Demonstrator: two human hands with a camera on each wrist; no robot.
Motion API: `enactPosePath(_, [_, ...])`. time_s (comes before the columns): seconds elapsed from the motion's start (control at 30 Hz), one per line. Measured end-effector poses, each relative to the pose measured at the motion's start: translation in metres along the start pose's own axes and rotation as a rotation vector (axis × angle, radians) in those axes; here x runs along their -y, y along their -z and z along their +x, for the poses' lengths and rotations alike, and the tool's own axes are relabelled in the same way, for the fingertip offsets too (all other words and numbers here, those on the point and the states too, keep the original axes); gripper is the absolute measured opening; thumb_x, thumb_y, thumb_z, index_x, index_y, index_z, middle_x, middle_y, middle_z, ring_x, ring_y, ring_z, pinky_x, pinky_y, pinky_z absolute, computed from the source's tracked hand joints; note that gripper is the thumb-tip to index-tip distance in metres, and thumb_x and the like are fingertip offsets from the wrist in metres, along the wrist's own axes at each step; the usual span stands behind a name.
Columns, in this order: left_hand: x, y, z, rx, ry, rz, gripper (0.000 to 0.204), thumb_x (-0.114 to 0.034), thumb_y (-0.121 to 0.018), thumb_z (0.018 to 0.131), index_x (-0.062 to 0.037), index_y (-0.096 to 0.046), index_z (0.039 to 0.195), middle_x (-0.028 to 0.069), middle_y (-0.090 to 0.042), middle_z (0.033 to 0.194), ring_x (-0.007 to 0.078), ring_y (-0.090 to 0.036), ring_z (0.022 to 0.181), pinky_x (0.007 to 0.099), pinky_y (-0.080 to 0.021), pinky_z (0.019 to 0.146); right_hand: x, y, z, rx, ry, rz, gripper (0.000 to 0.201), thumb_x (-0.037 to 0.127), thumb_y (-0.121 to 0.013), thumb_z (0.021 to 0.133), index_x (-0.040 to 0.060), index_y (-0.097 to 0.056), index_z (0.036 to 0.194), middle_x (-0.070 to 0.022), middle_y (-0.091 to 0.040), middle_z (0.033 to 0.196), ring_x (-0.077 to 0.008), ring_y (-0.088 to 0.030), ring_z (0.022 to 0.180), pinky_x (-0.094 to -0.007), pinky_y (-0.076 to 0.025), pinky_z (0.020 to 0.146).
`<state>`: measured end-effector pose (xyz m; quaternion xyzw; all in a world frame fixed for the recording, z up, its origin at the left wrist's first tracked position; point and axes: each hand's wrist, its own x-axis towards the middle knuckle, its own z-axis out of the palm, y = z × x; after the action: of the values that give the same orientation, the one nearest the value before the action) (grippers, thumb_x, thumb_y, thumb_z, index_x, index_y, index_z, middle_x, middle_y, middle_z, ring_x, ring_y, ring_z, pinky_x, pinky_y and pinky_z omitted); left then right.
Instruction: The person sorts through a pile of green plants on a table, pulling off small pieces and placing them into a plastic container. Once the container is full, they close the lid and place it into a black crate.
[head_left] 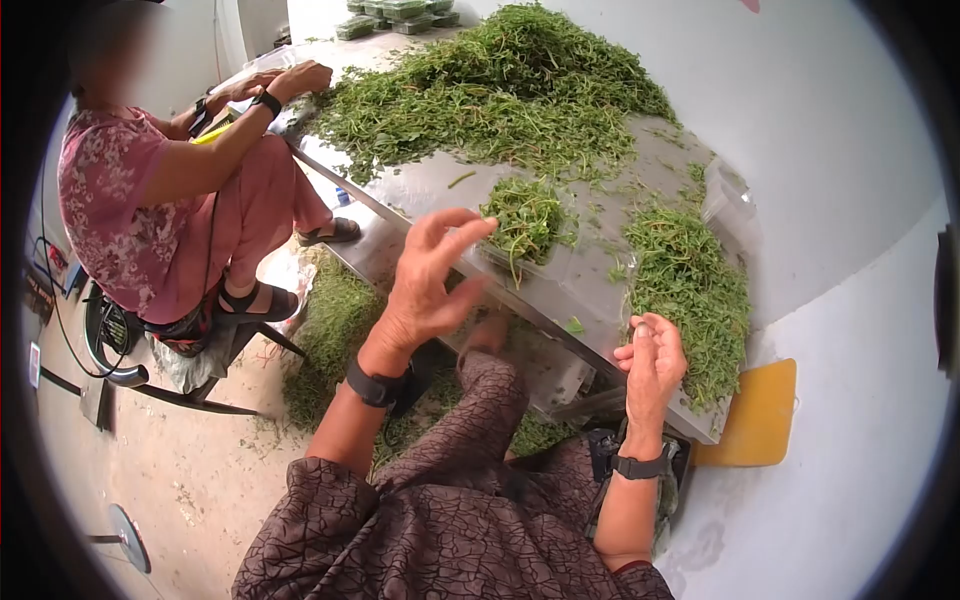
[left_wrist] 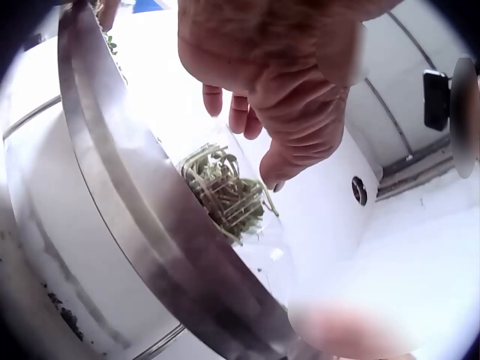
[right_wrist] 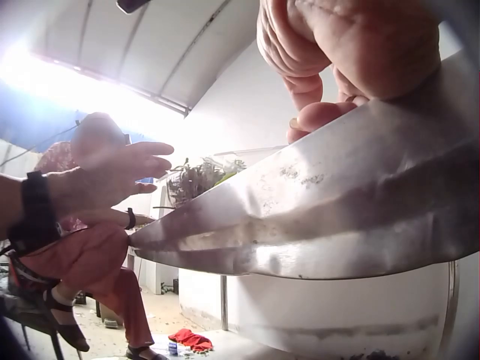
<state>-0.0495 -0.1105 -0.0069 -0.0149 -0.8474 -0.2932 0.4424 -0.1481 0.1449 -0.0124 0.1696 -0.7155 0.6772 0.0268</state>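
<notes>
My left hand (head_left: 435,275) is raised at the table's near edge, fingers and thumb spread apart with nothing between them. Just beyond the fingertips, a small heap of leafy green stems (head_left: 525,215) fills a clear plastic box (head_left: 555,272); a few stems hang over its side. In the left wrist view the thumb comes close to these stems (left_wrist: 225,191). Farther right, my right hand (head_left: 655,365) is at the table edge, its fingers loosely bent and nothing visible in them. A pile of loose greens (head_left: 690,300) lies beside it.
A large heap of greens (head_left: 520,85) covers the table's far side. Packed boxes (head_left: 400,14) stand behind it, and clear containers (head_left: 727,198) at the right. Another person (head_left: 150,200) sits at the left. More greens (head_left: 335,335) lie on the floor; a yellow board (head_left: 765,415) stands at right.
</notes>
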Motion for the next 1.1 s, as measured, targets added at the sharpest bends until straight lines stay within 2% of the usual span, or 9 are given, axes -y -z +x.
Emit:
enactPosePath(0.17, [-0.011, -0.013, 0.001, 0.079, -0.202, 0.295, 0.062, -0.009, -0.079, 0.058, -0.0186, -0.062, 0.117, 0.0069, -0.052, 0.114, 0.0263, -0.050, 0.107, 0.0431, -0.038, 0.093, -0.002, 0.000, 0.000, 0.024, 0.014, -0.045, 0.018, 0.010, -0.055, 0.092, -0.0027, -0.057, 0.105, -0.0063, -0.060, 0.090, -0.0080, -0.058, 0.062, -0.0203, -0.046, 0.054])
enactPosePath(0.27, [-0.012, -0.021, 0.001, -0.022, -0.253, 0.348, 0.057, -0.010, -0.079, 0.057, -0.0224, -0.065, 0.111, 0.0038, -0.053, 0.109, 0.0232, -0.051, 0.103, 0.0436, -0.036, 0.092, 0.000, 0.000, -0.002, 0.030, 0.019, -0.064, 0.018, 0.009, -0.055, 0.092, -0.0029, -0.057, 0.105, -0.0058, -0.061, 0.088, -0.0084, -0.058, 0.063, -0.0213, -0.047, 0.055])
enactPosePath(0.5, [-0.011, -0.027, 0.009, -0.124, -0.316, 0.304, 0.037, -0.007, -0.078, 0.060, -0.0176, -0.070, 0.094, 0.0002, -0.058, 0.091, 0.0207, -0.057, 0.088, 0.0385, -0.038, 0.082, -0.001, 0.002, -0.004, 0.037, 0.026, -0.063, 0.019, 0.008, -0.054, 0.092, -0.0030, -0.057, 0.106, -0.0052, -0.062, 0.082, -0.0087, -0.059, 0.062, -0.0228, -0.049, 0.057])
enactPosePath(0.6, [-0.011, -0.022, 0.020, -0.234, -0.217, 0.167, 0.026, -0.004, -0.074, 0.069, -0.0111, -0.069, 0.093, -0.0002, -0.060, 0.075, 0.0173, -0.057, 0.071, 0.0334, -0.038, 0.075, -0.003, 0.004, -0.003, 0.074, 0.042, -0.095, 0.019, 0.008, -0.054, 0.092, -0.0034, -0.058, 0.106, -0.0050, -0.062, 0.077, -0.0091, -0.059, 0.062, -0.0230, -0.049, 0.057])
enactPosePath(0.7, [-0.008, -0.021, 0.031, -0.244, -0.140, 0.236, 0.023, -0.003, -0.072, 0.072, -0.0094, -0.068, 0.094, 0.0007, -0.061, 0.072, 0.0175, -0.057, 0.069, 0.0330, -0.039, 0.075, -0.004, 0.002, -0.004, 0.065, 0.077, -0.143, 0.018, 0.007, -0.054, 0.091, -0.0037, -0.059, 0.105, -0.0049, -0.061, 0.073, -0.0093, -0.059, 0.063, -0.0236, -0.050, 0.058])
enactPosePath(0.77, [-0.004, -0.022, 0.036, -0.181, -0.068, 0.259, 0.027, -0.004, -0.072, 0.074, -0.0083, -0.066, 0.099, 0.0017, -0.062, 0.070, 0.0180, -0.058, 0.069, 0.0334, -0.039, 0.076, -0.004, 0.002, -0.004, 0.062, 0.087, -0.161, 0.017, 0.007, -0.054, 0.091, -0.0040, -0.059, 0.104, -0.0052, -0.061, 0.073, -0.0095, -0.060, 0.063, -0.0242, -0.051, 0.059])
enactPosePath(0.87, [0.005, -0.028, 0.037, -0.130, 0.148, 0.207, 0.040, -0.008, -0.074, 0.071, -0.0096, -0.060, 0.109, 0.0027, -0.061, 0.071, 0.0202, -0.059, 0.070, 0.0342, -0.039, 0.079, -0.006, 0.003, -0.004, 0.074, 0.099, -0.118, 0.017, 0.005, -0.055, 0.089, -0.0045, -0.060, 0.102, -0.0059, -0.062, 0.076, -0.0098, -0.060, 0.063, -0.0245, -0.052, 0.059])
enactPosePath(0.97, [0.005, -0.028, 0.041, -0.067, 0.087, 0.412, 0.032, -0.009, -0.074, 0.070, -0.0091, -0.065, 0.100, 0.0037, -0.059, 0.071, 0.0224, -0.058, 0.074, 0.0351, -0.039, 0.079, -0.006, 0.003, -0.004, 0.074, 0.148, -0.168, 0.015, 0.003, -0.057, 0.088, -0.0046, -0.060, 0.101, -0.0065, -0.063, 0.079, -0.0103, -0.060, 0.063, -0.0244, -0.052, 0.059])
enactPosePath(1.1, [0.006, -0.025, 0.041, -0.061, 0.086, 0.385, 0.021, -0.010, -0.072, 0.071, -0.0076, -0.068, 0.091, 0.0054, -0.059, 0.073, 0.0249, -0.057, 0.079, 0.0369, -0.039, 0.078, -0.013, 0.004, -0.003, 0.079, 0.170, -0.176, 0.013, 0.001, -0.057, 0.086, -0.0057, -0.061, 0.097, -0.0086, -0.064, 0.086, -0.0108, -0.061, 0.063, -0.0241, -0.051, 0.058])
